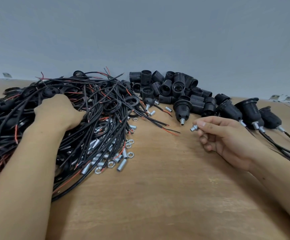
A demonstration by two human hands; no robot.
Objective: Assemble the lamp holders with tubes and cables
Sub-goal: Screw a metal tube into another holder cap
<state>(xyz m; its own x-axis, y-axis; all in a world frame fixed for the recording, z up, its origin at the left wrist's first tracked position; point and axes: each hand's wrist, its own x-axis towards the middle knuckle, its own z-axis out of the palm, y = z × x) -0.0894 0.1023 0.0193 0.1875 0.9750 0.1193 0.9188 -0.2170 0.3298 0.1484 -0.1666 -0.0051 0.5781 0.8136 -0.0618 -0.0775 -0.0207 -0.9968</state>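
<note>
- Head view: wooden table (158, 196) against a plain grey wall (140, 32), with parts spread along its far half.
- Left hand (59, 111) is sunk into the heap of black cables (92, 104) on the left; its fingers are buried among the wires, so whether they grip anything cannot be told.
- Right hand (227, 137) hovers above the table at right, thumb and forefinger pinching a short threaded metal tube (194, 128) that carries a nut, the other fingers curled in.
- Loose metal tubes and nuts (116, 160) lie at the near edge of the cable heap, partly under the wires.
- Pile of black lamp holder shells (172, 87) sits at the back centre, close to the wall.
- Black lamp holder with a tube in its base (182, 110) lies just in front of that pile, near the right hand's fingertips but not touching them.
- Assembled holders with tubes and cables (249, 111) lie in a row at far right, behind the right hand, their cables trailing towards the right edge.
- Small metal brackets (282, 98) sit where table meets wall at right.
</note>
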